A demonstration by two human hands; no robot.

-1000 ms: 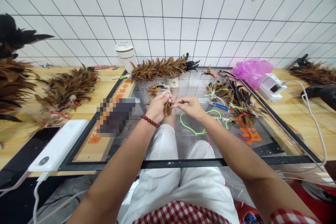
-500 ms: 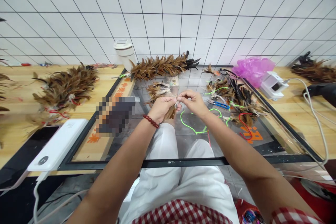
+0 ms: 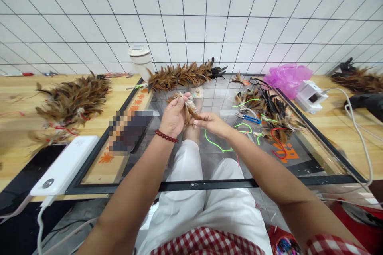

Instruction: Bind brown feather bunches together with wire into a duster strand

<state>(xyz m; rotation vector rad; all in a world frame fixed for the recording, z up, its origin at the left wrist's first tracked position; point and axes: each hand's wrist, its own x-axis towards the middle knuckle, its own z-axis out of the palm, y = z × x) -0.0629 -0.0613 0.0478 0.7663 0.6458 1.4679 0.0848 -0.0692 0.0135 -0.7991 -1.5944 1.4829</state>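
Over the middle of the glass tabletop, my left hand (image 3: pixel 174 116) is closed around a small bundle of brown feathers (image 3: pixel 189 107), whose pale fluffy quill ends show above the fingers. My right hand (image 3: pixel 211 122) pinches the tip of a brown feather at the bundle's lower right side. Part of the bundle is hidden behind my left fingers. Just beyond my hands lies a long brown feather garland (image 3: pixel 182 76) with a black tip. Right of my hands are a bright green cord (image 3: pixel 215 142), blue-handled thread snips (image 3: pixel 250 118) and a loose pile of brown and black feathers (image 3: pixel 271 105).
A white lidded cup (image 3: pixel 140 59) stands by the tiled wall. A phone-like dark slab (image 3: pixel 134 131), partly blurred, and a white power bank (image 3: pixel 66 163) lie to the left. A purple plastic bag (image 3: pixel 289 77) and a white device (image 3: pixel 311 95) with a cable sit at right.
My hands were pinched together at the quill ends. Now the left has moved up and left, gripping the bundle, while the right has dropped slightly to a feather tip.
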